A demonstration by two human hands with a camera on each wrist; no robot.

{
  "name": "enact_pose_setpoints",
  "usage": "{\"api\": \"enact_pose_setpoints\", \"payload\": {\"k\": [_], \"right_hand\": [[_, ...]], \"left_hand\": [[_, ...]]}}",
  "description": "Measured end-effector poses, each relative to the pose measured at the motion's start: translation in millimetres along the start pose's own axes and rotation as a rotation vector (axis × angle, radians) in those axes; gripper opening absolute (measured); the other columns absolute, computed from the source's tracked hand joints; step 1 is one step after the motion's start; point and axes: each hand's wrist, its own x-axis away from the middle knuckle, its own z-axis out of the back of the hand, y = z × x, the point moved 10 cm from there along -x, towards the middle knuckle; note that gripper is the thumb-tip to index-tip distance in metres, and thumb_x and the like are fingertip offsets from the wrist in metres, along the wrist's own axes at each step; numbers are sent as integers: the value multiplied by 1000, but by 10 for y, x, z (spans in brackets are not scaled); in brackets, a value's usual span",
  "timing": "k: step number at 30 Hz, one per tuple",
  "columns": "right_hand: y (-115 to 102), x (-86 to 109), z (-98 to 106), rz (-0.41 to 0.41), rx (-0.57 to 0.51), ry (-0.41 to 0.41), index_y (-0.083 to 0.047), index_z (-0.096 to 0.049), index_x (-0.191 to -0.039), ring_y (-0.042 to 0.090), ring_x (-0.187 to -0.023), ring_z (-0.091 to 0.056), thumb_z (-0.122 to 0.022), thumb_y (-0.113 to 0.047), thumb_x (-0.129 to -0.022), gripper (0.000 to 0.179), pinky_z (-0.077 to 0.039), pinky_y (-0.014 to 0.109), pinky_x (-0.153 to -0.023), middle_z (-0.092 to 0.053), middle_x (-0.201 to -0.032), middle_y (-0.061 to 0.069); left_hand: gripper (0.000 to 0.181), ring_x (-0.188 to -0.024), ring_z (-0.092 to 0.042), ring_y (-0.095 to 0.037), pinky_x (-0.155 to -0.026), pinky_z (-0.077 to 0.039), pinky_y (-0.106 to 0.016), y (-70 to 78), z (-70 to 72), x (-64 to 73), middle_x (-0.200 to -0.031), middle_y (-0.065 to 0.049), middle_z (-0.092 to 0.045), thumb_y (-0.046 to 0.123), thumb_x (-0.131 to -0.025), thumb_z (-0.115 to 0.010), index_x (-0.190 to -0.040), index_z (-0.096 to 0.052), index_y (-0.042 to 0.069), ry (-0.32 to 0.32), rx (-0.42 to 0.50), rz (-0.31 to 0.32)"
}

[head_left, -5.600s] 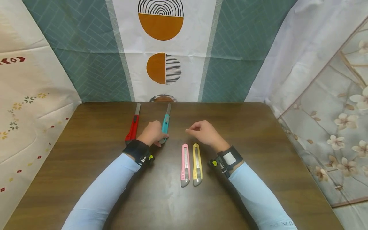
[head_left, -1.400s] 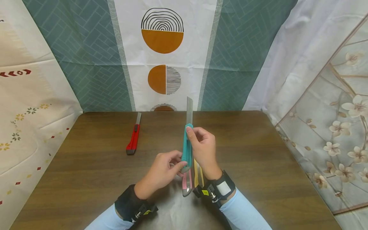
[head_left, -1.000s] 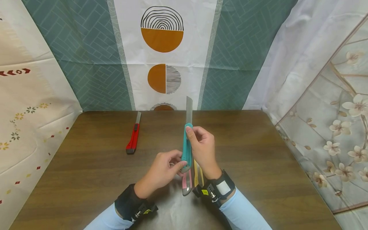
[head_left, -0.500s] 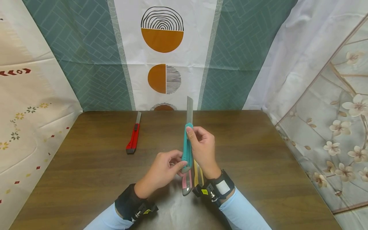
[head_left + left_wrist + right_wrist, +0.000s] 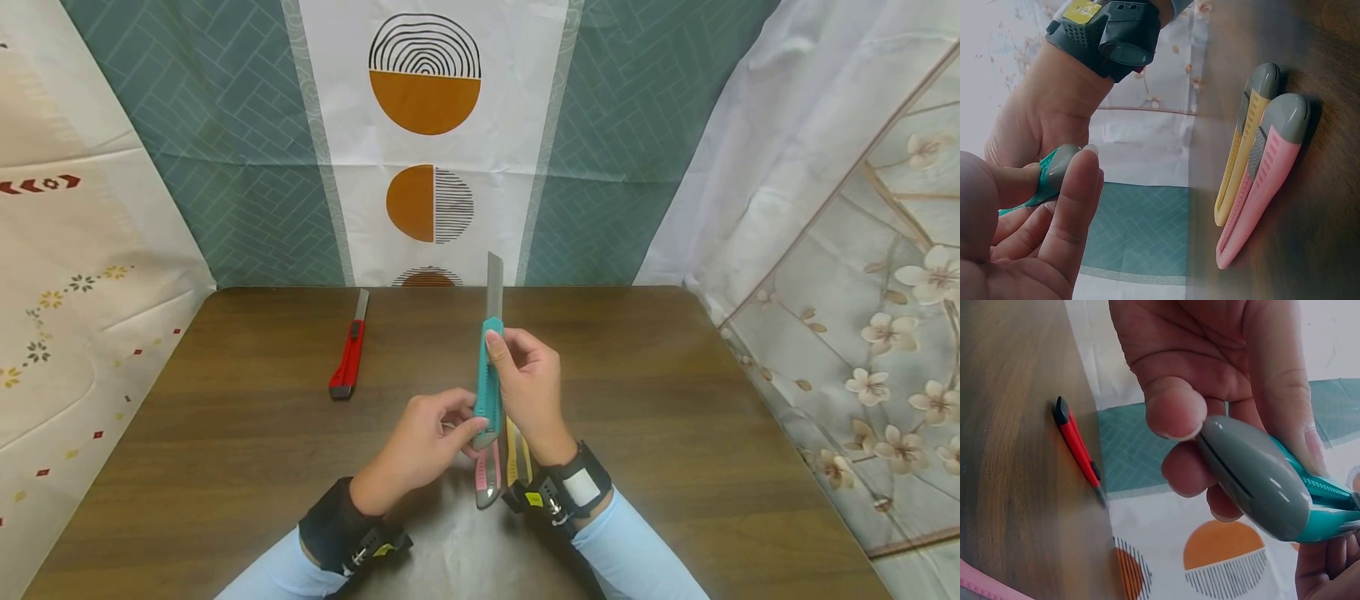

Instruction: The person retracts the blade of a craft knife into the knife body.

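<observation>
Both hands hold a teal utility knife (image 5: 488, 392) up over the table, its long blade (image 5: 495, 283) extended and pointing away. At the grey end cap (image 5: 1254, 475), the fingertips and thumb of my left hand (image 5: 420, 442) pinch the handle. My right hand (image 5: 531, 387) grips the handle's upper part, thumb laid near the blade mouth. Below the hands a pink utility knife (image 5: 487, 479) and a yellow utility knife (image 5: 1249, 134) lie side by side, partly covered in the head view. To the left lies a red utility knife (image 5: 349, 358), blade out.
The brown wooden table (image 5: 247, 467) ends at a patterned cloth backdrop (image 5: 427, 150). A floral curtain (image 5: 885, 392) hangs along the right side, and an embroidered cloth (image 5: 75, 333) along the left.
Earlier, the teal knife lay on the table by the left hand, the right hand apart. It has since been lifted between both hands. Over the last 1.4 seconds the hold barely differs.
</observation>
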Motion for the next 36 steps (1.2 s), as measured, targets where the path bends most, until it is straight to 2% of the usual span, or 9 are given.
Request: {"api": "enact_pose_setpoints", "payload": {"k": [6,17,27,36], "right_hand": [[-14,2,-3,12,-5,-2,-3,-75,-100,15,-66,-59,-68,-22,-100,20,-51,20,-55,-66,-80,14],[-24,-1,-12,22,-17,-14,-1,-74,-102,13,-65,-58,-65,-16,-101,17,-51,20,-55,-64,-79,13],[-35,7,-51,50,-34,-33,0,-74,-106,13,-65,-58,-65,-10,-101,14,-52,20,-56,-65,-81,16],[43,-15,-8,0,-24,-14,-3,-76,-104,14,-68,-61,-68,-21,-100,20,-54,21,-59,-70,-84,15]], "left_hand": [[21,-70,-75,-14,-66,-64,-26,-1,-3,5,-90,-8,-76,7,-94,-73,-114,-69,4,-3,2,2],[21,-67,-73,-10,-66,-64,-26,8,0,4,-89,-7,-74,7,-94,-73,-115,-69,5,5,-11,-1],[20,-68,-74,-11,-63,-64,-26,30,21,7,-87,-13,-73,7,-95,-72,-114,-69,0,13,37,-30],[23,-70,-74,-13,-65,-63,-24,24,18,9,-90,-14,-74,11,-96,-72,-116,-69,0,7,35,-23]]}}
